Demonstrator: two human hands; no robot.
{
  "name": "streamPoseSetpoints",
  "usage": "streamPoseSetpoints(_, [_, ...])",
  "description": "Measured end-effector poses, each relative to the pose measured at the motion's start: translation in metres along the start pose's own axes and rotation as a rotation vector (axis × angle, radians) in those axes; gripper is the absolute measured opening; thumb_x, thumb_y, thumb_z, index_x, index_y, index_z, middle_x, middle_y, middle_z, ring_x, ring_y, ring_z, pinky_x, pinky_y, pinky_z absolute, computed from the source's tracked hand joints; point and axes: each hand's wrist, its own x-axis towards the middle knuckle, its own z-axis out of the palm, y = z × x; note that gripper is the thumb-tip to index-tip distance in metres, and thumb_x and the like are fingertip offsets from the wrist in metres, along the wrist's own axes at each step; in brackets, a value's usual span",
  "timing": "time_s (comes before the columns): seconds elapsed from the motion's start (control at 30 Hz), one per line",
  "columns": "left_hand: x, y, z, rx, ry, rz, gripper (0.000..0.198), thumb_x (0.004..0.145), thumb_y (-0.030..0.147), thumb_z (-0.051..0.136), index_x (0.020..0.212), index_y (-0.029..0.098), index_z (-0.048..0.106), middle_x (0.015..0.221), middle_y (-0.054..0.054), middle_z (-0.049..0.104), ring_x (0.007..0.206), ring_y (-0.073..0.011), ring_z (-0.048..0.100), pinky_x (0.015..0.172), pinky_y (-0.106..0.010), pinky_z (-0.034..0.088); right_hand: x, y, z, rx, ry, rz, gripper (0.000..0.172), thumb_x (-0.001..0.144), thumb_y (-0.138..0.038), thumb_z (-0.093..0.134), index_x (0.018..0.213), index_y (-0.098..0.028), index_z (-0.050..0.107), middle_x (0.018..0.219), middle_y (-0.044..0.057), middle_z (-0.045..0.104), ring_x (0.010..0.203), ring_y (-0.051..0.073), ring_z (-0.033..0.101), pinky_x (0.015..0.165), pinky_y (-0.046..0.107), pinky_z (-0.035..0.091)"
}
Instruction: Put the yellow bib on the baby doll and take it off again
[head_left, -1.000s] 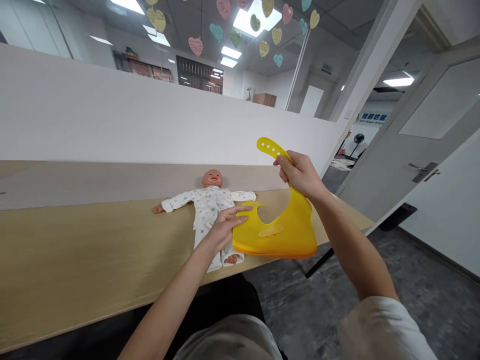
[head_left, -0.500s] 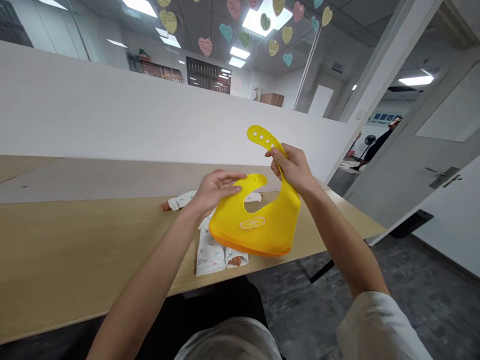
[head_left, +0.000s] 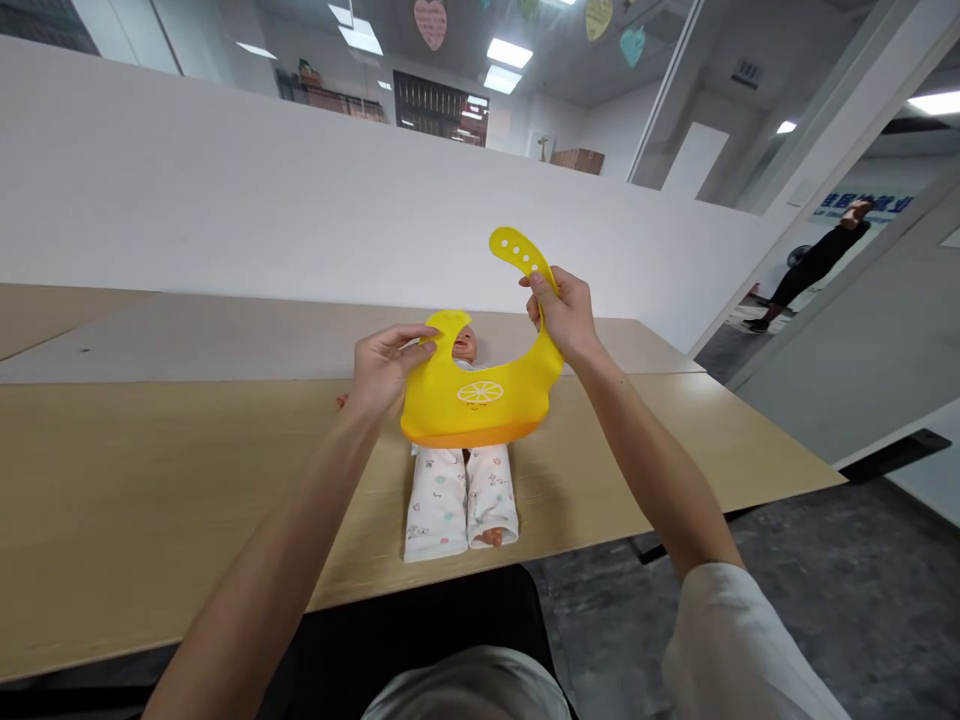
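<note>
A yellow bib (head_left: pixel 517 395) with an orange lower edge and a white citrus-slice print is stretched between my two hands. My left hand (head_left: pixel 390 365) pinches its left shoulder, just below the short neck tab. My right hand (head_left: pixel 564 312) grips the longer strap, whose end with a row of holes sticks up past the fingers. Behind the bib a baby doll (head_left: pixel 437 500) lies on its back on the table. Its patterned white trousers and one foot show below the bib, and part of its head appears through the neck opening. The bib hides its torso.
The wooden table (head_left: pixel 187 480) runs along a low white wall (head_left: pixel 262 220) with glass above. At the right, a person (head_left: pixel 821 262) in dark clothes stands beyond a doorway. Dark grey floor (head_left: pixel 600 640) lies past the table's near edge.
My hands have moved the bib leftward and a little up in view, and it now hangs more level. More of the doll's legs and head shows. The camera view has shifted too.
</note>
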Motion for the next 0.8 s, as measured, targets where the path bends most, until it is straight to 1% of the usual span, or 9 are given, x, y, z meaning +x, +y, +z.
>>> streamPoseSetpoints(0.07, [0.006, -0.006, -0.003, 0.010, -0.003, 0.007, 0.029, 0.057, 0.022, 0.085, 0.085, 0.018, 0.077, 0.096, -0.007, 0.075, 0.091, -0.0230, 0.069, 0.081, -0.034, 0.056, 0.008, 0.009, 0.003, 0.000, -0.003, 0.013, 0.038, 0.093, -0.054, 0.054, 0.088, -0.016, 0.058, 0.054, -0.004, 0.045, 0.046, 0.005, 0.041, 0.046, 0.018, 0.032])
streamPoseSetpoints(0.13, [0.015, -0.011, -0.005, 0.023, -0.002, 0.017, 0.039, 0.058, 0.021, 0.084, 0.095, 0.019, 0.077, 0.104, -0.008, 0.074, 0.098, -0.0239, 0.068, 0.083, -0.033, 0.056, 0.017, 0.019, 0.006, 0.001, -0.001, 0.024, 0.039, 0.093, -0.054, 0.055, 0.088, -0.016, 0.058, 0.054, -0.004, 0.046, 0.045, 0.005, 0.041, 0.045, 0.018, 0.031])
streamPoseSetpoints(0.23, [0.032, -0.021, -0.007, 0.033, 0.024, -0.022, 0.050, 0.057, 0.019, 0.083, 0.105, 0.019, 0.074, 0.106, -0.009, 0.073, 0.099, -0.0251, 0.068, 0.080, -0.033, 0.056, 0.032, 0.043, 0.013, 0.008, 0.015, 0.017, 0.042, 0.091, -0.057, 0.056, 0.089, -0.015, 0.059, 0.054, -0.004, 0.047, 0.046, 0.006, 0.042, 0.046, 0.018, 0.032])
streamPoseSetpoints(0.33, [0.053, -0.035, -0.011, -0.026, 0.057, -0.119, 0.048, 0.054, 0.016, 0.081, 0.102, 0.017, 0.073, 0.109, -0.011, 0.073, 0.096, -0.0244, 0.069, 0.078, -0.032, 0.056, 0.046, 0.078, 0.024, 0.032, 0.047, -0.006, 0.044, 0.090, -0.060, 0.054, 0.091, -0.016, 0.061, 0.054, -0.004, 0.047, 0.048, 0.007, 0.043, 0.048, 0.018, 0.034])
streamPoseSetpoints(0.4, [0.069, -0.048, -0.016, -0.066, 0.076, -0.175, 0.045, 0.052, 0.013, 0.080, 0.097, 0.017, 0.074, 0.111, -0.011, 0.072, 0.093, -0.0231, 0.069, 0.076, -0.030, 0.056, 0.053, 0.103, 0.032, 0.051, 0.077, 0.008, 0.044, 0.089, -0.059, 0.053, 0.090, -0.016, 0.061, 0.055, -0.004, 0.047, 0.049, 0.007, 0.043, 0.049, 0.019, 0.034])
streamPoseSetpoints(0.47, [0.083, -0.063, -0.021, -0.069, 0.090, -0.213, 0.045, 0.050, 0.011, 0.078, 0.094, 0.017, 0.074, 0.110, -0.011, 0.073, 0.089, -0.0218, 0.069, 0.072, -0.028, 0.056, 0.058, 0.126, 0.039, 0.057, 0.101, 0.056, 0.042, 0.089, -0.057, 0.053, 0.087, -0.016, 0.061, 0.055, -0.004, 0.047, 0.049, 0.007, 0.043, 0.049, 0.019, 0.034])
streamPoseSetpoints(0.57, [0.099, -0.088, -0.028, -0.055, 0.118, -0.263, 0.046, 0.048, 0.010, 0.077, 0.094, 0.017, 0.073, 0.104, -0.010, 0.074, 0.082, -0.0193, 0.068, 0.066, -0.025, 0.054, 0.064, 0.156, 0.049, 0.075, 0.115, 0.174, 0.038, 0.087, -0.053, 0.054, 0.084, -0.016, 0.060, 0.054, -0.004, 0.047, 0.046, 0.007, 0.042, 0.047, 0.019, 0.033])
streamPoseSetpoints(0.67, [0.111, -0.112, -0.035, -0.068, 0.153, -0.315, 0.047, 0.046, 0.008, 0.077, 0.092, 0.017, 0.072, 0.097, -0.008, 0.074, 0.074, -0.0172, 0.067, 0.061, -0.024, 0.053, 0.071, 0.184, 0.060, 0.149, 0.141, 0.300, 0.033, 0.084, -0.047, 0.055, 0.087, -0.015, 0.062, 0.052, -0.005, 0.047, 0.044, 0.008, 0.041, 0.045, 0.020, 0.032])
streamPoseSetpoints(0.8, [0.128, -0.138, -0.048, -0.122, 0.210, -0.364, 0.048, 0.046, 0.006, 0.077, 0.092, 0.016, 0.071, 0.088, -0.005, 0.074, 0.067, -0.0145, 0.066, 0.059, -0.022, 0.053, 0.078, 0.221, 0.078, 0.291, 0.200, 0.479, 0.025, 0.081, -0.037, 0.056, 0.088, -0.014, 0.060, 0.051, -0.005, 0.049, 0.043, 0.008, 0.043, 0.045, 0.020, 0.032])
